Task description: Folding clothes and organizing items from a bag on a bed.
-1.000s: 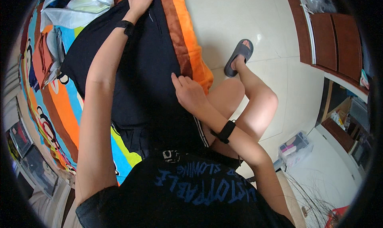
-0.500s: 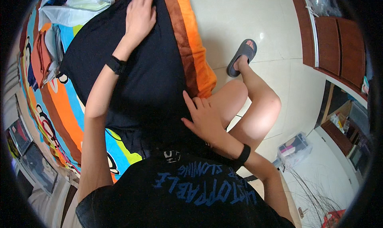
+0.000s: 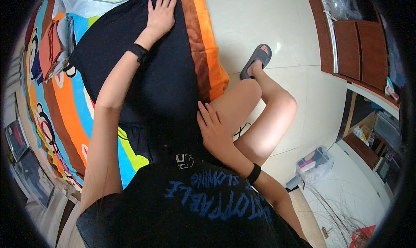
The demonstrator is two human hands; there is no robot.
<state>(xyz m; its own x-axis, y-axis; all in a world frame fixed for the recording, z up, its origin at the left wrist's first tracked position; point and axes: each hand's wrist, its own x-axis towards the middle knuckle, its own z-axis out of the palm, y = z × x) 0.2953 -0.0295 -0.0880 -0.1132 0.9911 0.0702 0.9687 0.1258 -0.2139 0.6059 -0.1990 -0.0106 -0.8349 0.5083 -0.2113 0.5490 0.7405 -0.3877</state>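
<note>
A large black garment (image 3: pixel 151 70) lies spread over a striped blanket (image 3: pixel 69 131); its exact kind I cannot tell. My left hand (image 3: pixel 161 18) rests flat on its far end, fingers stretched out and apart. Beside my thigh, my right hand (image 3: pixel 213 128) lies along the garment's right edge with the fingers extended. Neither hand visibly grips the fabric. Toward me, the garment's near end is bunched and merges with my black shirt (image 3: pixel 195 204).
Folded clothes (image 3: pixel 51 48) in rust and grey sit at the far left, near a translucent white bag (image 3: pixel 93 1). To the right are tiled floor (image 3: pixel 299 100), brown drawers (image 3: pixel 359 50) and a clear plastic box (image 3: pixel 314 165).
My left hand has drawn a little toward me and to the right, with its fingers more spread. The right hand has straightened along the garment's edge. The view has shifted slightly.
</note>
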